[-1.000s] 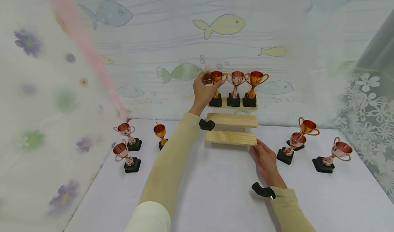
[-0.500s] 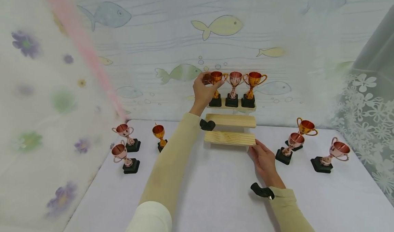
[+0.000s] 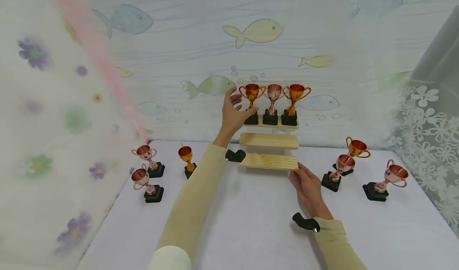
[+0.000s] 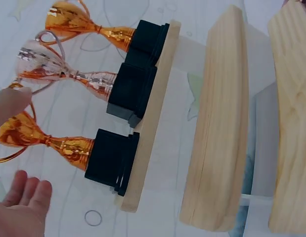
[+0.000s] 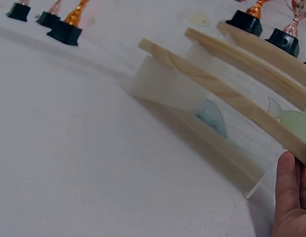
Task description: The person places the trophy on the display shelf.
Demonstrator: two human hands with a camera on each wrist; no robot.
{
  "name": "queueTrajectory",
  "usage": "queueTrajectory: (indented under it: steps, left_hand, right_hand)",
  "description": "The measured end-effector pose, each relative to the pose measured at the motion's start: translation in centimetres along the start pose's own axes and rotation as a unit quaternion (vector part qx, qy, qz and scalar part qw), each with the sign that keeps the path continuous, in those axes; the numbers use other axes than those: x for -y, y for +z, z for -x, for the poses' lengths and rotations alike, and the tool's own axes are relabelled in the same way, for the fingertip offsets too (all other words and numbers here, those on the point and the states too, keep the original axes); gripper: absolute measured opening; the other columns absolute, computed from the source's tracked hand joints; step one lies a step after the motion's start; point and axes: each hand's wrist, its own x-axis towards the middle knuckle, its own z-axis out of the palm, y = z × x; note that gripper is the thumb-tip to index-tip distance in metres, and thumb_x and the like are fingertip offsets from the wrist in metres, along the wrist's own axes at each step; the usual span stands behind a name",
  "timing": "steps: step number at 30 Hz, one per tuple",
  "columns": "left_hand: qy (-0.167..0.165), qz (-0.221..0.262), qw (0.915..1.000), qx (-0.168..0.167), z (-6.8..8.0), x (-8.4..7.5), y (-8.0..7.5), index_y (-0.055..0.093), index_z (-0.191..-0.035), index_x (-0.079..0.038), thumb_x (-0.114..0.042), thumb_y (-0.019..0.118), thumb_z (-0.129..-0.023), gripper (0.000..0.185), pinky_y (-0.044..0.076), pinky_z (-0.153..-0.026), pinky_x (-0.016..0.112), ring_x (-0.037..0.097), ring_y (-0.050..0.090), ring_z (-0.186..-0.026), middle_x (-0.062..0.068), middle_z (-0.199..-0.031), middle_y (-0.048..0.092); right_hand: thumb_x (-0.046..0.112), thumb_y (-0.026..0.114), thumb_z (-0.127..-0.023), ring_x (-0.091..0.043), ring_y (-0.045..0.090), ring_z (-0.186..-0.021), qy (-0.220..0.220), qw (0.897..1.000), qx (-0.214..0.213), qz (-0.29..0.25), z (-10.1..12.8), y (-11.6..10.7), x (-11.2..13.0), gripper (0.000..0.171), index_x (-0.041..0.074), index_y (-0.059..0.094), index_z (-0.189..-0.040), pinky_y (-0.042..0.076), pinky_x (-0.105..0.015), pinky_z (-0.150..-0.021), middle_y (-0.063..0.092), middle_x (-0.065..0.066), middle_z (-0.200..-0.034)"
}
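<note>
Three trophies [image 3: 274, 102] stand on the top step [image 3: 271, 124] of the three-step wooden stand [image 3: 269, 150]; six more [image 3: 154, 170] are on the table [image 3: 251, 222]. Left hand [image 3: 232, 112] released beside the leftmost trophy [image 3: 252, 102]; right hand [image 3: 308, 186] flat against the bottom step [image 3: 269, 161].

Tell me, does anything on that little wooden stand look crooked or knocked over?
Nothing stands out. Three trophies stand upright in a row on the top step; the lower steps are bare. The left hand is open beside the leftmost trophy.

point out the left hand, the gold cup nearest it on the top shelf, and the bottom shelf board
left hand [image 3: 232, 112], head view, on the palm
gold cup [image 3: 252, 91], head view, on the bowl
bottom shelf board [image 3: 269, 161], head view, on its top face
</note>
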Motion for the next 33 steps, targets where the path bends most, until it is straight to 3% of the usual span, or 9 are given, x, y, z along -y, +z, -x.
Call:
queueTrajectory:
  steps: [6, 10, 14, 17, 21, 26, 30, 33]
  left_hand:
    - [0.012, 0.003, 0.9998, 0.018, 3.2, -0.5, -1.9, 0.025, -0.157, -0.002, -0.002, 0.079, -0.085, 0.09, 0.042, -0.115, 0.043, 0.042, 0.042, -0.136, 0.027, -0.148, 0.04]
    - [0.048, 0.002, 0.9986, 0.023, 6.3, -0.5, -3.1, 0.035, -0.152, -0.001, 0.0, 0.076, -0.087, 0.076, 0.046, -0.112, 0.045, 0.038, 0.048, -0.131, 0.024, -0.142, 0.047]
    - [0.078, 0.001, 0.9965, 0.03, 10.3, 0.6, -4.0, 0.046, -0.145, -0.003, 0.004, 0.072, -0.089, 0.062, 0.05, -0.107, 0.051, 0.032, 0.055, -0.125, 0.019, -0.135, 0.054]
    - [0.077, -0.008, 0.9966, 0.029, 13.4, 1.9, -4.6, 0.051, -0.14, -0.002, 0.007, 0.07, -0.089, 0.055, 0.052, -0.104, 0.054, 0.031, 0.057, -0.122, 0.018, -0.13, 0.058]
    - [0.046, -0.027, 0.9984, 0.017, 17.4, 2.4, -5.3, 0.055, -0.133, 0.004, 0.012, 0.069, -0.087, 0.049, 0.053, -0.1, 0.055, 0.034, 0.059, -0.118, 0.021, -0.126, 0.061]
    - [-0.012, -0.062, 0.9972, -0.04, 21.1, 2.1, -6.5, 0.056, -0.128, 0.009, 0.017, 0.069, -0.084, 0.047, 0.053, -0.099, 0.056, 0.034, 0.058, -0.115, 0.022, -0.123, 0.061]
    - [-0.051, -0.058, 0.9888, -0.127, 22.6, 4.5, -8.0, 0.047, -0.134, 0.008, 0.016, 0.071, -0.083, 0.057, 0.047, -0.104, 0.056, 0.034, 0.051, -0.119, 0.025, -0.128, 0.053]
    - [-0.064, -0.057, 0.9796, -0.182, 22.8, 6.5, -9.5, 0.038, -0.14, 0.006, 0.014, 0.074, -0.082, 0.069, 0.043, -0.108, 0.055, 0.035, 0.045, -0.125, 0.025, -0.134, 0.046]
  right_hand:
    - [0.009, 0.048, -0.106, -0.002, 0.063, -0.109, -0.001, 1.0, -0.005, 0.003, -0.1, 0.0, -0.1, 0.052, 0.004, 0.036, -0.156, 0.049, -0.016, -0.103, 0.053, 0.0, -0.132]
    - [0.01, 0.049, -0.106, -0.001, 0.062, -0.109, -0.006, 1.0, -0.005, 0.003, -0.2, -0.1, -0.1, 0.053, 0.003, 0.035, -0.157, 0.049, -0.016, -0.103, 0.053, -0.001, -0.133]
    - [0.009, 0.05, -0.105, -0.001, 0.062, -0.108, -0.009, 1.0, -0.006, 0.005, -0.2, -0.1, -0.3, 0.054, 0.003, 0.035, -0.157, 0.049, -0.015, -0.101, 0.054, 0.001, -0.129]
    - [0.008, 0.051, -0.104, -0.001, 0.064, -0.106, -0.008, 1.0, -0.013, 0.003, -0.1, -0.1, -0.4, 0.054, 0.002, 0.036, -0.156, 0.05, -0.015, -0.1, 0.059, 0.004, -0.12]
    - [0.007, 0.053, -0.103, -0.001, 0.065, -0.102, -0.009, 1.0, -0.018, 0.001, -0.1, 0.0, -0.5, 0.052, 0.002, 0.04, -0.153, 0.052, -0.016, -0.098, 0.063, 0.009, -0.109]
    - [0.007, 0.054, -0.103, -0.002, 0.065, -0.102, -0.007, 1.0, -0.021, -0.007, -0.1, 0.0, -0.3, 0.043, 0.004, 0.047, -0.146, 0.052, -0.015, -0.097, 0.063, 0.007, -0.112]
    - [0.008, 0.053, -0.104, -0.001, 0.064, -0.104, -0.003, 1.0, -0.018, -0.008, 0.0, 0.1, -0.1, 0.043, 0.007, 0.047, -0.146, 0.051, -0.015, -0.098, 0.06, 0.005, -0.117]
    - [0.008, 0.053, -0.103, -0.001, 0.064, -0.103, 0.001, 1.0, -0.017, -0.012, 0.0, 0.1, 0.1, 0.045, 0.006, 0.046, -0.147, 0.051, -0.015, -0.098, 0.062, 0.007, -0.115]
